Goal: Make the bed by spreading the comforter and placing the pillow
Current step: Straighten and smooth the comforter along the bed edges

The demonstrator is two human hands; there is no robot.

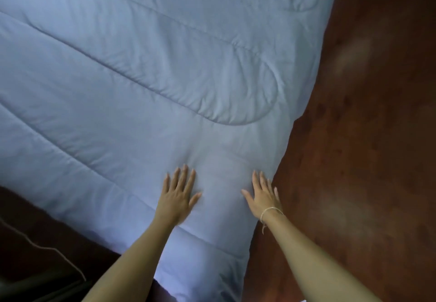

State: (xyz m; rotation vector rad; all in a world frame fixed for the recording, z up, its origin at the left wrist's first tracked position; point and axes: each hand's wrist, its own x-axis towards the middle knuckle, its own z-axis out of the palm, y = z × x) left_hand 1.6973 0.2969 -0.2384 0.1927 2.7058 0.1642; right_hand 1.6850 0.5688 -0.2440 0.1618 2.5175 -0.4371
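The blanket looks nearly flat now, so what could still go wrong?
The comforter hangs close to the reddish floor at its near corner, so a hard push might slide it off. The right hand presses right at that edge, while the left hand lies farther in, so smoothing could bunch the creases between them. A thin cord lies on the floor at the left and might trip someone.

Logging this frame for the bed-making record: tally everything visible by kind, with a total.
Comforter, pale blue, spread flat: 1
Hands, flat on it: 2 (left hand, right hand)
Bracelet, right wrist: 1
Cord, lower left: 1
Pillow: 0 in view
Total: 5
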